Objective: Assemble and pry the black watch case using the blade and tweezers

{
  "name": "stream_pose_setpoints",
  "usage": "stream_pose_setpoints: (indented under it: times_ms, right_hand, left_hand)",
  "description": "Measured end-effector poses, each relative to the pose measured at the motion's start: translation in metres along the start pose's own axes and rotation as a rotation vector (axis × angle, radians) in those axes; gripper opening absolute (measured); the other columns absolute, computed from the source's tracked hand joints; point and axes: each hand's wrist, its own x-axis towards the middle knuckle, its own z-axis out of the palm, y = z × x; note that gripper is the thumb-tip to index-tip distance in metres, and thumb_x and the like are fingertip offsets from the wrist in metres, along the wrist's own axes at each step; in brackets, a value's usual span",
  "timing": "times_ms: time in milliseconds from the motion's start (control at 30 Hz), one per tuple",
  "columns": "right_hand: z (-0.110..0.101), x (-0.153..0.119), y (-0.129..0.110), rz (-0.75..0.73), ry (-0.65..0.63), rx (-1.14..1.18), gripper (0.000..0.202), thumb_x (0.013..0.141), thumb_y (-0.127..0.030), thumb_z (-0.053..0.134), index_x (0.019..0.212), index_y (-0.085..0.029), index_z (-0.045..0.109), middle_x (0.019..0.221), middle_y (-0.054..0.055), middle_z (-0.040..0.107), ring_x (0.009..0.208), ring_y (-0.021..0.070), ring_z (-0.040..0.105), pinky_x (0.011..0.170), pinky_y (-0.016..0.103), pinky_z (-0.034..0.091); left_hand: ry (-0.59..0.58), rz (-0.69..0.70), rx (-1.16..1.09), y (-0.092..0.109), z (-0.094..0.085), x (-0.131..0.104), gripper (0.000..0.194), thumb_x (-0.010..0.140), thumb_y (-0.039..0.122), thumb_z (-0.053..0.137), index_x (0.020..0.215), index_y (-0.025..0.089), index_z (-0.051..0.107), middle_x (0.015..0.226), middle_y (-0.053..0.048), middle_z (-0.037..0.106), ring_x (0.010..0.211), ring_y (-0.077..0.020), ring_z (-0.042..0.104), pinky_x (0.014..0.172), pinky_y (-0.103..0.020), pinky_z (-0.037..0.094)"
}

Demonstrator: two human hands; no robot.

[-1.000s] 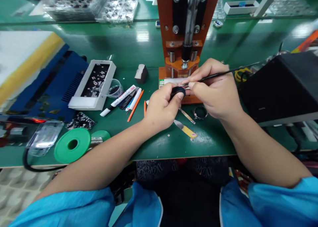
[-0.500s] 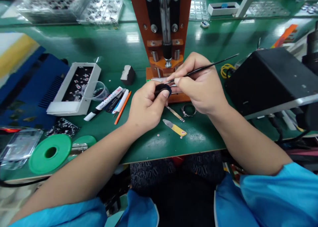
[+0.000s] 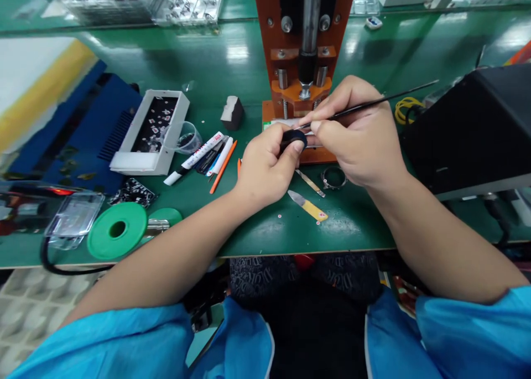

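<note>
My left hand [image 3: 264,167] is closed around a small round black piece [image 3: 297,139], held between thumb and fingers above the bench. Pinched like a pen in my right hand [image 3: 365,138] is a slender black tool [image 3: 385,99]. Its working end meets or hovers just over the black piece; I cannot tell which, and the fingers partly cover it. Below the hands lie a short blade with a yellow handle [image 3: 309,206], a narrow flat metal strip [image 3: 311,183] and a dark metal ring [image 3: 333,177].
An orange press [image 3: 305,52] stands right behind the hands. To the left are markers [image 3: 199,156], a white box of tiny parts [image 3: 151,133], a clear cup [image 3: 186,138], a dark block [image 3: 232,113] and a green spool [image 3: 103,230]. A black machine [image 3: 468,130] stands at right.
The camera view has shifted, so bench and hands appear farther right and slightly higher. Both hands keep the same grips, with the tool still at the black piece.
</note>
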Motion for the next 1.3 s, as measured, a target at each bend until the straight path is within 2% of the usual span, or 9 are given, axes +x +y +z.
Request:
stream_pose_setpoints:
  times_ms: [200,367,467,567,667,833,967,1067,1300]
  right_hand:
    - [-0.0008,0.0007,0.0023,0.005,0.013,0.050,0.017,0.080,-0.008,0.072,0.077,-0.024,0.066,0.086,-0.002,0.075,0.084,0.0204,0.077,0.079,0.034,0.067]
    - [-0.0002,0.0000,0.0052,0.043,0.026,0.070,0.013,0.083,-0.011,0.072,0.080,-0.022,0.067,0.086,-0.003,0.076,0.082,0.0191,0.077,0.072,0.031,0.067]
    - [-0.0007,-0.0010,0.0057,0.033,0.028,0.018,0.013,0.083,-0.012,0.072,0.081,-0.023,0.066,0.087,-0.003,0.076,0.085,0.0188,0.077,0.075,0.031,0.067]
    - [-0.0010,-0.0022,0.0057,-0.001,0.021,-0.030,0.015,0.083,-0.009,0.072,0.080,-0.023,0.067,0.089,-0.003,0.075,0.088,0.0185,0.076,0.082,0.032,0.066]
    - [-0.0007,-0.0031,0.0062,-0.022,0.031,-0.050,0.016,0.083,-0.007,0.072,0.081,-0.023,0.069,0.090,-0.001,0.075,0.088,0.0186,0.075,0.081,0.032,0.065]
    - [0.0007,-0.0034,0.0071,-0.005,0.037,0.055,0.018,0.084,-0.004,0.067,0.081,-0.022,0.068,0.087,-0.002,0.075,0.084,0.0182,0.075,0.075,0.030,0.065]
    - [0.0011,-0.0043,0.0053,-0.019,0.041,-0.029,0.018,0.084,-0.005,0.070,0.081,-0.023,0.070,0.089,-0.002,0.075,0.088,0.0190,0.075,0.080,0.032,0.064]
    - [0.0007,-0.0045,0.0043,-0.020,0.035,-0.072,0.020,0.081,-0.003,0.071,0.081,-0.023,0.070,0.089,-0.001,0.075,0.088,0.0200,0.075,0.080,0.033,0.064]
    - [0.0019,-0.0035,0.0041,-0.023,0.042,0.022,0.020,0.082,-0.003,0.065,0.081,-0.023,0.067,0.087,-0.002,0.076,0.083,0.0195,0.075,0.074,0.032,0.063]
  left_hand:
    - [-0.004,-0.025,-0.125,0.0009,0.0022,-0.0008,0.020,0.106,0.038,0.062,0.095,0.021,0.058,0.071,0.003,0.064,0.064,-0.0130,0.058,0.062,-0.028,0.042]
    - [0.005,-0.037,-0.135,0.0004,0.0047,-0.0022,0.023,0.106,0.040,0.063,0.095,0.021,0.058,0.072,0.002,0.063,0.069,-0.0142,0.061,0.065,-0.029,0.044]
    - [0.008,-0.036,-0.160,0.0001,0.0048,-0.0021,0.024,0.108,0.041,0.062,0.095,0.021,0.057,0.072,0.003,0.063,0.068,-0.0141,0.061,0.066,-0.029,0.044]
    - [0.009,-0.031,-0.119,-0.0005,0.0040,-0.0017,0.022,0.107,0.036,0.061,0.092,0.021,0.057,0.072,0.002,0.063,0.068,-0.0136,0.060,0.064,-0.029,0.042]
    - [0.006,-0.019,-0.076,-0.0015,0.0038,-0.0017,0.020,0.106,0.035,0.062,0.092,0.021,0.057,0.073,0.002,0.063,0.068,-0.0140,0.059,0.065,-0.029,0.042]
    - [0.008,-0.019,-0.150,-0.0018,0.0059,-0.0023,0.020,0.107,0.035,0.059,0.093,0.021,0.056,0.073,0.002,0.064,0.068,-0.0136,0.060,0.065,-0.029,0.043]
    - [0.014,-0.033,-0.087,-0.0027,0.0060,-0.0019,0.020,0.106,0.036,0.060,0.092,0.021,0.057,0.075,0.000,0.067,0.071,-0.0155,0.060,0.068,-0.031,0.044]
    - [0.001,-0.058,-0.068,-0.0037,0.0057,-0.0014,0.023,0.106,0.040,0.060,0.093,0.022,0.057,0.078,-0.001,0.068,0.073,-0.0168,0.061,0.069,-0.032,0.045]
    - [-0.004,-0.050,-0.155,-0.0006,0.0064,-0.0018,0.030,0.108,0.049,0.060,0.095,0.022,0.055,0.076,0.000,0.066,0.071,-0.0157,0.061,0.068,-0.032,0.046]
